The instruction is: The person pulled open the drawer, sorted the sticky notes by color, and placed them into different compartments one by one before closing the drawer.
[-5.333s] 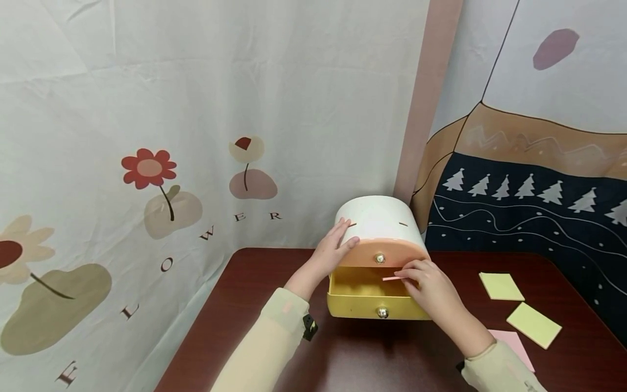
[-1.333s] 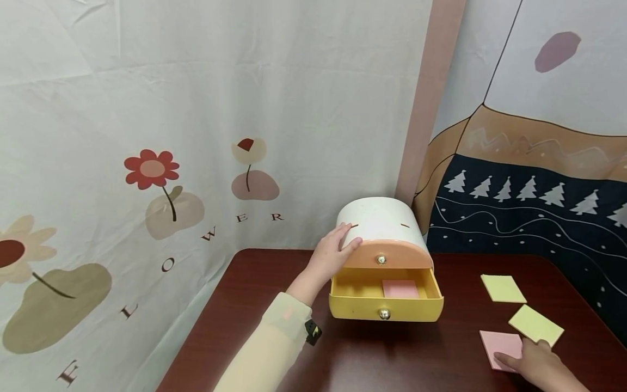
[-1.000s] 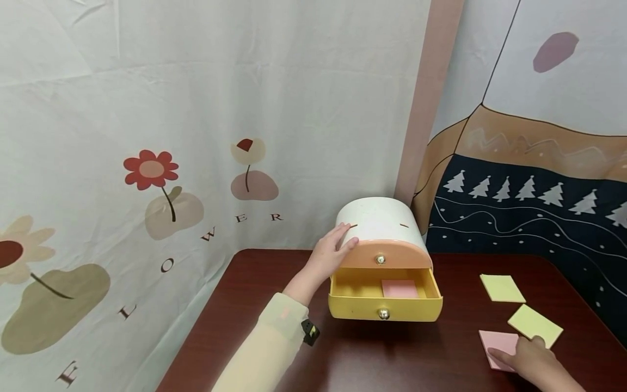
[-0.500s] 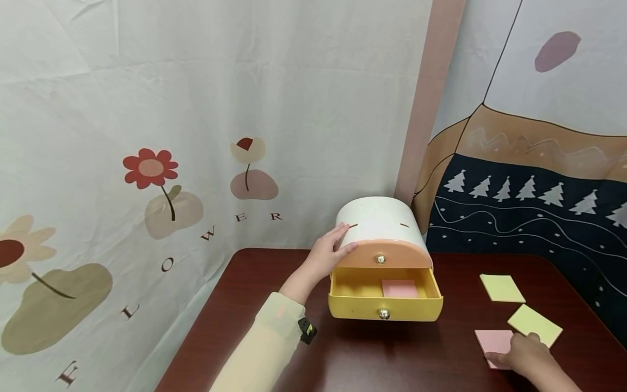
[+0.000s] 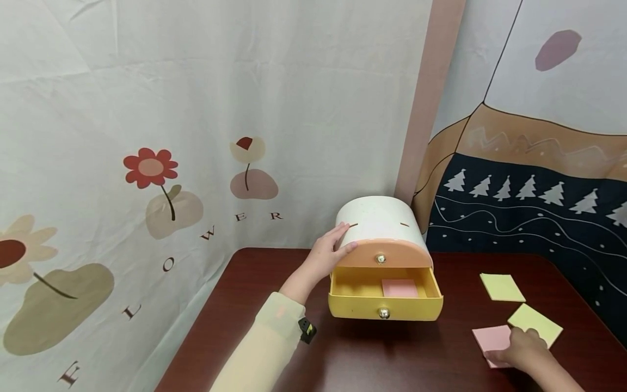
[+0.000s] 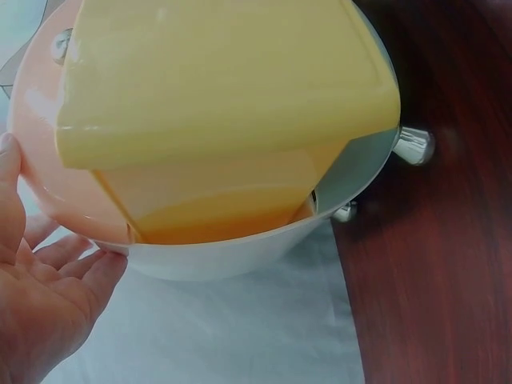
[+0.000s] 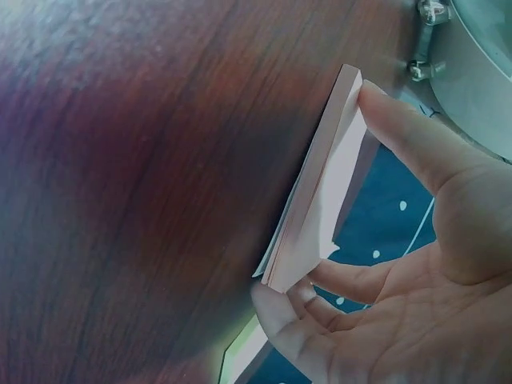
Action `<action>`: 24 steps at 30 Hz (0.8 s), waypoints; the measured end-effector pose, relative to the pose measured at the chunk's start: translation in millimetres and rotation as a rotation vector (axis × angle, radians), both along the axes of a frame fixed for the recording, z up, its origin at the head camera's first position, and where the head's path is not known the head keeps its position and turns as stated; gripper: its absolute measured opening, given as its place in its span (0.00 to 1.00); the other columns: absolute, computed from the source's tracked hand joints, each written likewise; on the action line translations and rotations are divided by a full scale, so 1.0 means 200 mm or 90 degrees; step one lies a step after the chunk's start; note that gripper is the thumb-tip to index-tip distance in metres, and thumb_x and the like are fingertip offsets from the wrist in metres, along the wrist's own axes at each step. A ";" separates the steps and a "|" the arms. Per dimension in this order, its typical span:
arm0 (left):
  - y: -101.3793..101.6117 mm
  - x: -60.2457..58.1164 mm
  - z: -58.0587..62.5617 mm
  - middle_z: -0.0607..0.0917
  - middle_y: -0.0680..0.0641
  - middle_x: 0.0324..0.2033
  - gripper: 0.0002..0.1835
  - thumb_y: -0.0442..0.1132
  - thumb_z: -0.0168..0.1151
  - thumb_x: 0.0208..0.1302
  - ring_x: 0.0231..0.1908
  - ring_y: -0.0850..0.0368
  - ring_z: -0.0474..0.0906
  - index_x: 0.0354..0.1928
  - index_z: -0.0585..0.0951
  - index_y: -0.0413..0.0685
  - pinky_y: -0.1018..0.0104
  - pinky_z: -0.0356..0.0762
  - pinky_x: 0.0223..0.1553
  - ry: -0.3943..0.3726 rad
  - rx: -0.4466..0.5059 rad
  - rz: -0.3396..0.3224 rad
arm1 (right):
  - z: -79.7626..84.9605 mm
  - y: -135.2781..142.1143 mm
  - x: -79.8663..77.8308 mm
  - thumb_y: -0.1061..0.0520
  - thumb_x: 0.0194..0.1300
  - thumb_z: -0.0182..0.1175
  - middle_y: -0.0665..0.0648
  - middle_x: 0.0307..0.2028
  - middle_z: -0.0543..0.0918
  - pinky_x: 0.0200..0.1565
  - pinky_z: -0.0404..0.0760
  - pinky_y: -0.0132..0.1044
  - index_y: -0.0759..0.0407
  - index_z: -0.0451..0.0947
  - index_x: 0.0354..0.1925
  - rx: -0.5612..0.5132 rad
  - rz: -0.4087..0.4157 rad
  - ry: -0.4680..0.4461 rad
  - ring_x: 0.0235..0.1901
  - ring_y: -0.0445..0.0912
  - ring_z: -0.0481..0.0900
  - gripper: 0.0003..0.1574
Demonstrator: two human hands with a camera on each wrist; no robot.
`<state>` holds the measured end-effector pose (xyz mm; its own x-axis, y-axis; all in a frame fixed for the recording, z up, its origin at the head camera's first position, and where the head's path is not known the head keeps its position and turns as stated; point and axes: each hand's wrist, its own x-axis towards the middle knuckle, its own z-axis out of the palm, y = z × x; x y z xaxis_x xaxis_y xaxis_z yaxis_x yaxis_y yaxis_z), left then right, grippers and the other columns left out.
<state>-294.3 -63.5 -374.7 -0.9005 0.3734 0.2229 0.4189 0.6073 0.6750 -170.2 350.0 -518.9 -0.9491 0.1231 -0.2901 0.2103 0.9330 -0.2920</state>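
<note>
A small desktop drawer cabinet [image 5: 377, 215] with a white rounded top stands at the back of the table. Its yellow lower drawer [image 5: 355, 308] is pulled out, with a pink sticky note pad [image 5: 399, 288] lying inside on the right. My left hand [image 5: 320, 256] rests on the cabinet's left side, thumb at the orange upper drawer [image 5: 399, 253] and fingers extended along the edge. At the lower right, my right hand [image 5: 529, 351] pinches a second pink sticky note pad [image 7: 324, 188] between thumb and fingers, its near edge tilted up in the right wrist view.
Two yellow-green sticky note pads, one farther back [image 5: 502, 287] and one [image 5: 539, 322] beside my right hand, lie on the dark red wooden table [image 5: 274, 305]. A printed curtain [image 5: 303, 109] hangs behind the table.
My right hand has put one pink pad into the drawer, then gone to the second pink pad and shifted it slightly left and back. My left hand has stayed on the cabinet.
</note>
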 end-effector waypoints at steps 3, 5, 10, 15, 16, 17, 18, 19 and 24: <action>0.00 0.00 0.00 0.60 0.49 0.71 0.35 0.58 0.55 0.65 0.71 0.54 0.55 0.70 0.63 0.53 0.57 0.56 0.69 0.004 -0.002 0.002 | 0.00 -0.01 0.00 0.30 0.40 0.71 0.75 0.33 0.75 0.42 0.74 0.57 0.90 0.65 0.44 -0.005 0.000 0.009 0.39 0.67 0.72 0.65; 0.00 0.00 0.00 0.60 0.49 0.71 0.35 0.57 0.55 0.65 0.71 0.54 0.55 0.70 0.63 0.53 0.57 0.56 0.69 0.005 -0.003 0.005 | 0.00 -0.01 0.00 0.31 0.40 0.71 0.75 0.33 0.75 0.42 0.74 0.57 0.91 0.64 0.44 -0.008 0.000 0.013 0.39 0.67 0.72 0.65; 0.00 0.00 0.00 0.60 0.49 0.71 0.35 0.57 0.55 0.65 0.71 0.54 0.55 0.70 0.63 0.52 0.57 0.56 0.69 0.007 -0.001 0.004 | 0.01 -0.02 -0.01 0.30 0.37 0.73 0.77 0.34 0.71 0.40 0.74 0.57 0.91 0.63 0.45 -0.019 -0.017 0.015 0.36 0.66 0.73 0.68; 0.01 0.00 0.00 0.61 0.49 0.71 0.35 0.57 0.56 0.65 0.71 0.55 0.55 0.70 0.64 0.52 0.57 0.56 0.69 0.010 0.003 0.001 | 0.01 -0.02 0.01 0.34 0.37 0.74 0.79 0.37 0.65 0.39 0.76 0.55 0.90 0.62 0.49 -0.051 -0.020 0.033 0.39 0.66 0.68 0.67; 0.01 0.00 0.00 0.61 0.49 0.71 0.35 0.57 0.56 0.64 0.71 0.55 0.55 0.70 0.64 0.52 0.57 0.56 0.69 0.011 0.002 0.001 | 0.01 -0.02 0.01 0.35 0.38 0.75 0.79 0.37 0.65 0.39 0.75 0.55 0.90 0.61 0.50 -0.055 -0.017 0.040 0.40 0.66 0.67 0.67; 0.01 0.00 0.00 0.61 0.49 0.71 0.35 0.58 0.55 0.64 0.71 0.55 0.55 0.70 0.64 0.52 0.57 0.56 0.69 0.011 0.002 0.000 | 0.00 -0.02 0.01 0.36 0.38 0.75 0.78 0.37 0.66 0.40 0.75 0.55 0.90 0.61 0.49 -0.056 -0.011 0.052 0.41 0.66 0.66 0.65; 0.01 0.00 0.00 0.60 0.49 0.71 0.35 0.58 0.55 0.65 0.71 0.54 0.55 0.70 0.64 0.52 0.57 0.56 0.69 0.010 0.002 0.000 | 0.00 -0.02 0.01 0.38 0.39 0.75 0.78 0.37 0.67 0.40 0.75 0.56 0.90 0.61 0.49 -0.054 -0.006 0.063 0.42 0.66 0.65 0.63; 0.01 0.00 0.00 0.60 0.49 0.71 0.35 0.58 0.55 0.65 0.71 0.54 0.55 0.70 0.63 0.53 0.57 0.56 0.69 0.010 0.001 -0.001 | 0.01 -0.02 0.00 0.40 0.40 0.75 0.78 0.37 0.68 0.40 0.75 0.56 0.90 0.61 0.49 -0.053 -0.001 0.077 0.42 0.67 0.65 0.61; 0.01 0.00 0.00 0.60 0.49 0.71 0.35 0.58 0.55 0.65 0.71 0.54 0.55 0.70 0.63 0.52 0.56 0.56 0.69 0.009 0.001 0.000 | 0.02 -0.02 -0.01 0.53 0.46 0.71 0.80 0.38 0.72 0.43 0.74 0.60 0.89 0.63 0.49 -0.036 0.016 0.132 0.44 0.70 0.68 0.48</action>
